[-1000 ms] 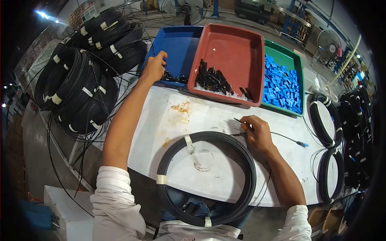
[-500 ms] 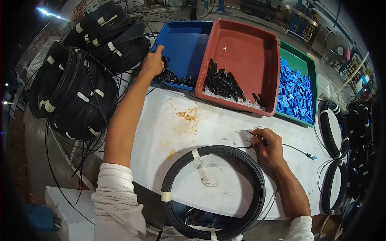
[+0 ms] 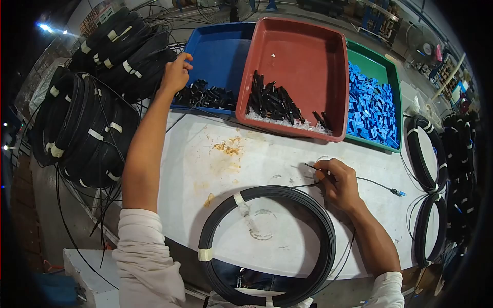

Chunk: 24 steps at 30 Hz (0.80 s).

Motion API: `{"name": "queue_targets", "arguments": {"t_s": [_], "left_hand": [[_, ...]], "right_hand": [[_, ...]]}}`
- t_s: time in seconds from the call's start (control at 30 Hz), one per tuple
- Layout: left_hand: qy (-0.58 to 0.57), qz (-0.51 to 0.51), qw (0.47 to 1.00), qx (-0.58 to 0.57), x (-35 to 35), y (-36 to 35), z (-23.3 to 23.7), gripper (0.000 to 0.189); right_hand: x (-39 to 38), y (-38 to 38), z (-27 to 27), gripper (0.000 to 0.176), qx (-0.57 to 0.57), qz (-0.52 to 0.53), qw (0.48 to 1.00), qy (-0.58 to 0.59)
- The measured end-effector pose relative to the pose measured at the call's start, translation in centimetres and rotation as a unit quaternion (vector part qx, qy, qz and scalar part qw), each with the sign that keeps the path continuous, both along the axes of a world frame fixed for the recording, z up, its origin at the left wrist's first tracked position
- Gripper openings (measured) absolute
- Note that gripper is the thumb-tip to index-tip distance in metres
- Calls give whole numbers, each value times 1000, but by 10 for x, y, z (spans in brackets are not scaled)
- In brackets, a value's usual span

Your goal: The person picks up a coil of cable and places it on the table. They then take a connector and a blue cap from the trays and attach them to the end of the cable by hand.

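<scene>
My left hand [image 3: 176, 74] is at the left rim of the blue tray [image 3: 218, 46], above small black parts [image 3: 208, 96]; its fingers look bent together, and whether they hold anything is hidden. My right hand [image 3: 339, 182] pinches a thin black cable, whose bare end [image 3: 310, 166] sticks out to the left of the fingers. Another stretch of cable runs right from this hand to a blue-tipped connector [image 3: 397, 192]. Below lies a large black cable coil [image 3: 328, 241] bound with pale tape, overhanging the table's front edge.
A red tray [image 3: 303, 51] holds black parts and clear bits; a green tray [image 3: 393, 82] holds blue pieces. Stacked cable coils [image 3: 77, 118] stand at the left, with loose cables hanging down. More coils [image 3: 429, 154] lie on the white table's [image 3: 215, 169] right edge.
The whole view has shifted slightly, moving the trays left and up in the picture. My left hand has stayed near the blue tray's left rim; my right hand still grips the cable.
</scene>
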State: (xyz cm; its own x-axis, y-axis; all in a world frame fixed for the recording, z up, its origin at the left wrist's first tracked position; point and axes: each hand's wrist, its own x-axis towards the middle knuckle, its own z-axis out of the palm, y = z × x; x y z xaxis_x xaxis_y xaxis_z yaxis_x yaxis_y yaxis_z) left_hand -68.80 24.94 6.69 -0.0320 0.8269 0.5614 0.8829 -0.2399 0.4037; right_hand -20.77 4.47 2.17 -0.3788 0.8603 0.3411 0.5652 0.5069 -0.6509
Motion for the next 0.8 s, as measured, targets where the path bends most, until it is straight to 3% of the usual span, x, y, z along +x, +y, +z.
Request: {"name": "queue_targets", "arguments": {"t_s": [0.03, 0.1, 0.23, 0.33, 0.4, 0.5, 0.67, 0.8], "left_hand": [[-1, 0, 1000, -2, 3, -4, 4, 41], [5, -32, 991, -133, 10, -11, 12, 45], [52, -60, 985, -153, 21, -19, 17, 49], [124, -108, 981, -100, 18, -21, 7, 54], [144, -192, 970, -34, 18, -19, 3, 50], [130, -143, 975, -114, 22, -20, 3, 49], [140, -165, 974, -71, 23, -19, -4, 45], [81, -121, 989, -9, 38, -28, 4, 35]], "right_hand": [[0, 1, -1, 14, 1, 1, 1000, -1], [0, 0, -3, 14, -1, 2, 1000, -2], [1, 1, -1, 14, 0, 2, 1000, 0], [0, 0, -4, 14, 1, 7, 1000, -1], [-1, 1, -5, 14, 13, 7, 1000, 0], [2, 3, -7, 15, 30, 4, 999, -11], [2, 2, -7, 16, 24, 7, 1000, 1], [3, 1, -9, 14, 35, 14, 999, 5]]}}
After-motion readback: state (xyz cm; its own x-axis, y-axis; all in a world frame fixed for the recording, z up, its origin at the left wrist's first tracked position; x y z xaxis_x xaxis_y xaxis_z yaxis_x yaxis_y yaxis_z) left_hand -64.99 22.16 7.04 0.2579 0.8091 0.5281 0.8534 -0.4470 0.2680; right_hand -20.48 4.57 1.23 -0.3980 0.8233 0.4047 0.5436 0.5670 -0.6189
